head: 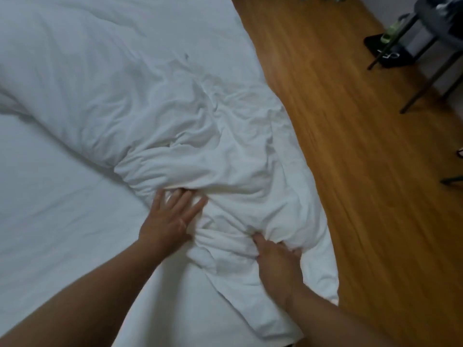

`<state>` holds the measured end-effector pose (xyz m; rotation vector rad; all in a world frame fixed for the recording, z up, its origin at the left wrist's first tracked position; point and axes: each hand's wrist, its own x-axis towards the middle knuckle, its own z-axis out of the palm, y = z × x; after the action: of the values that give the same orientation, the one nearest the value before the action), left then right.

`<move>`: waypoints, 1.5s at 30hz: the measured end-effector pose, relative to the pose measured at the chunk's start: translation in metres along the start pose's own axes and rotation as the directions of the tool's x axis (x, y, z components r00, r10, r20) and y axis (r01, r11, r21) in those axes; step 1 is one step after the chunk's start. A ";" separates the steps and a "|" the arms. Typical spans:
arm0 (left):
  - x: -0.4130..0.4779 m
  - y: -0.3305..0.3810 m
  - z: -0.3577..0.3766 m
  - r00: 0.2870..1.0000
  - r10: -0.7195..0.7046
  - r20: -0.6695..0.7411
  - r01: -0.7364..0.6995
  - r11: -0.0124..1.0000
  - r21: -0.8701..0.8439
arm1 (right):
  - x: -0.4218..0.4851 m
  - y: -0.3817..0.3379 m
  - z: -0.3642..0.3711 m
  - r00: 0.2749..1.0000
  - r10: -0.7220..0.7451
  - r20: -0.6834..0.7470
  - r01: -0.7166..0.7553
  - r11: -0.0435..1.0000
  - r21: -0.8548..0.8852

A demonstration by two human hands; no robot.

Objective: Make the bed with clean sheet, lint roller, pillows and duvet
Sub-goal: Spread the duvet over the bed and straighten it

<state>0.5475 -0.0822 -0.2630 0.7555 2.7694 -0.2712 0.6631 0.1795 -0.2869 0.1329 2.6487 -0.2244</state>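
The left hand point(172, 219) lies flat on the white duvet point(155, 101), its grip wide: the fingers point(193, 206) are spread and extended, their tips pressed against a bunched ridge of fabric, closing on nothing. The right hand point(273, 256) is the opposite. Its grip is closed around a gathered fold of the same duvet, the thumb dug into the cloth on top and the other fingers curled under the bunch, so that creases radiate from the pinch. The two hands sit near each other, a rumpled hump of fabric between them.

The duvet lies crumpled across the bed point(32, 234), thick and puffy toward the upper left and heavily wrinkled near the hands. Its lower right corner hangs over the bed's edge toward the floor. To the left of the left forearm, the white sheet point(62, 196) is smooth and flat, with only faint creases.

Beside the bed on the right runs a wooden floor point(363, 171) of warm brown planks. In the upper right corner stand the dark, thin legs of a piece of furniture point(426, 78), with a dark flat object point(385, 50) on the floor beneath them; what rests on top is too blurred to tell.
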 end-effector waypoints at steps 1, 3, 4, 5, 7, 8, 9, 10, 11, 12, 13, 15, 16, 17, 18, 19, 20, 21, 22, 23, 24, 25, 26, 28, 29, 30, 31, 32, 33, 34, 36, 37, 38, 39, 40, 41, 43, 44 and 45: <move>0.009 0.008 0.005 0.999 -0.023 -0.022 0.023 1.000 0.018 | 0.002 0.001 -0.002 1.000 -0.007 0.010 0.008 0.998 -0.070; 0.023 0.025 0.005 0.995 -0.052 -0.080 0.051 0.999 -0.003 | -0.002 0.008 -0.007 0.995 -0.060 0.083 0.070 0.991 -0.118; 0.027 0.032 -0.002 1.000 -0.027 -0.016 0.026 1.000 -0.005 | -0.007 0.013 -0.011 0.989 -0.097 0.109 0.106 0.991 -0.084; 0.028 0.035 -0.012 0.999 0.011 0.032 -0.011 1.000 0.005 | -0.014 0.021 -0.016 0.983 -0.135 0.123 0.140 0.989 -0.037; 0.018 0.035 -0.034 0.984 0.123 0.127 -0.126 0.992 0.017 | -0.032 0.037 -0.030 0.963 -0.232 0.134 0.226 0.972 0.057; 0.006 0.036 -0.047 0.966 0.160 0.204 -0.160 0.987 -0.017 | -0.042 0.045 -0.037 0.953 -0.266 0.146 0.257 0.963 0.077; -0.010 0.040 -0.059 0.945 0.186 0.269 -0.170 0.982 -0.083 | -0.053 0.053 -0.045 0.946 -0.278 0.168 0.269 0.960 0.074; -0.028 0.047 -0.071 0.925 0.205 0.320 -0.165 0.975 -0.149 | -0.064 0.060 -0.050 0.939 -0.282 0.197 0.278 0.959 0.046; -0.048 0.060 -0.080 0.907 0.228 0.354 -0.169 0.967 -0.189 | -0.074 0.068 -0.054 0.934 -0.279 0.222 0.286 0.958 0.002; -0.069 0.077 -0.085 0.895 0.253 0.367 -0.189 0.961 -0.202 | -0.085 0.075 -0.057 0.933 -0.252 0.257 0.272 0.961 -0.044; -0.086 0.095 -0.087 0.892 0.275 0.357 -0.217 0.956 -0.196 | -0.096 0.079 -0.060 0.934 -0.205 0.293 0.237 0.968 -0.077; -0.107 0.127 -0.091 0.894 0.271 0.356 -0.211 0.957 -0.197 | -0.117 0.075 -0.060 0.942 -0.117 0.316 0.155 0.983 -0.100; -0.111 0.137 -0.090 0.903 0.237 0.359 -0.172 0.964 -0.203 | -0.126 0.066 -0.057 0.953 -0.116 0.282 0.141 0.987 -0.071; -0.113 0.141 -0.089 0.913 0.208 0.352 -0.140 0.968 -0.210 | -0.132 0.051 -0.054 0.963 -0.153 0.220 0.157 0.988 0.003; -0.114 0.139 -0.088 0.916 0.196 0.349 -0.124 0.968 -0.218 | -0.137 0.031 -0.052 0.961 -0.217 0.169 0.202 0.974 0.101; -0.114 0.132 -0.081 0.917 0.197 0.348 -0.126 0.968 -0.216 | -0.142 0.008 -0.053 0.946 -0.286 0.153 0.254 0.947 0.198; -0.115 0.121 -0.075 0.913 0.194 0.360 -0.121 0.969 -0.217 | -0.143 -0.016 -0.055 0.929 -0.340 0.149 0.291 0.916 0.275; -0.117 0.105 -0.069 0.910 0.192 0.368 -0.114 0.968 -0.223 | -0.142 -0.038 -0.059 0.921 -0.365 0.136 0.305 0.892 0.332; -0.120 0.085 -0.064 0.910 0.191 0.367 -0.115 0.969 -0.219 | -0.138 -0.056 -0.060 0.922 -0.369 0.115 0.304 0.877 0.372; -0.125 0.061 -0.059 0.921 0.192 0.339 -0.133 0.973 -0.189 | -0.132 -0.073 -0.062 0.930 -0.354 0.095 0.291 0.871 0.395; -0.130 0.033 -0.054 0.931 0.193 0.311 -0.148 0.975 -0.163 | -0.124 -0.089 -0.061 0.937 -0.340 0.082 0.282 0.873 0.399; -0.134 0.003 -0.048 0.938 0.186 0.292 -0.157 0.980 -0.119 | -0.116 -0.105 -0.059 0.938 -0.336 0.081 0.281 0.877 0.391; -0.139 -0.030 -0.039 0.946 0.175 0.272 -0.164 0.985 -0.061 | -0.106 -0.122 -0.055 0.934 -0.346 0.085 0.289 0.876 0.387; -0.140 -0.102 -0.016 0.965 0.130 0.229 -0.136 0.991 0.008 | -0.087 -0.165 -0.046 0.926 -0.362 0.108 0.291 0.866 0.406; -0.136 -0.132 -0.009 0.973 0.105 0.208 -0.116 0.992 0.045 | -0.075 -0.188 -0.039 0.927 -0.353 0.130 0.271 0.867 0.418; -0.131 -0.157 -0.004 0.979 0.103 0.177 -0.119 0.989 0.082 | -0.064 -0.209 -0.029 0.935 -0.321 0.149 0.234 0.876 0.422; -0.125 -0.176 0.002 0.980 0.123 0.153 -0.141 0.984 0.112 | -0.053 -0.227 -0.018 0.948 -0.270 0.167 0.183 0.895 0.407; -0.116 -0.188 0.005 0.975 0.146 0.167 -0.168 0.977 0.128 | -0.042 -0.241 -0.004 0.956 -0.208 0.205 0.123 0.924 0.362; -0.108 -0.196 0.010 0.970 0.179 0.167 -0.203 0.969 0.139 | -0.032 -0.251 0.007 0.965 -0.139 0.223 0.067 0.951 0.301; -0.100 -0.199 0.015 0.966 0.203 0.157 -0.226 0.964 0.143 | -0.025 -0.257 0.018 0.981 -0.077 0.181 0.031 0.969 0.245; -0.085 -0.198 0.023 0.968 0.233 0.094 -0.243 0.964 0.112 | -0.014 -0.259 0.030 1.000 0.002 0.007 -0.004 0.978 0.207; -0.078 -0.196 0.027 0.971 0.231 0.058 -0.235 0.968 0.089 | -0.009 -0.255 0.029 0.999 0.028 -0.037 -0.018 0.971 0.238; -0.073 -0.195 0.025 0.975 0.216 0.048 -0.218 0.974 0.063 | -0.004 -0.249 0.022 0.999 0.025 -0.031 -0.014 0.953 0.303; -0.068 -0.193 0.019 0.975 0.204 0.085 -0.206 0.979 0.008 | 0.001 -0.241 0.008 1.000 0.010 0.002 -0.010 0.922 0.387; -0.062 -0.192 0.009 0.967 0.208 0.149 -0.203 0.978 -0.048 | 0.004 -0.230 -0.008 0.997 -0.034 0.074 -0.005 0.881 0.473; -0.056 -0.192 -0.006 0.952 0.230 0.200 -0.221 0.973 -0.070 | 0.004 -0.219 -0.028 0.983 -0.084 0.160 -0.017 0.840 0.543; -0.042 -0.187 -0.047 0.887 0.309 0.343 -0.278 0.951 -0.138 | -0.001 -0.196 -0.071 0.945 -0.172 0.280 -0.070 0.728 0.682; -0.033 -0.181 -0.071 0.831 0.346 0.436 -0.265 0.935 -0.236 | -0.006 -0.182 -0.088 0.928 -0.179 0.326 -0.138 0.647 0.750; -0.024 -0.172 -0.093 0.764 0.362 0.535 -0.199 0.920 -0.338 | -0.013 -0.168 -0.102 0.916 -0.167 0.365 -0.216 0.562 0.799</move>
<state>0.4593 -0.2167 -0.1482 0.8346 2.0136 -0.0545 0.6063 0.0325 -0.1696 0.3824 1.8977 -1.3515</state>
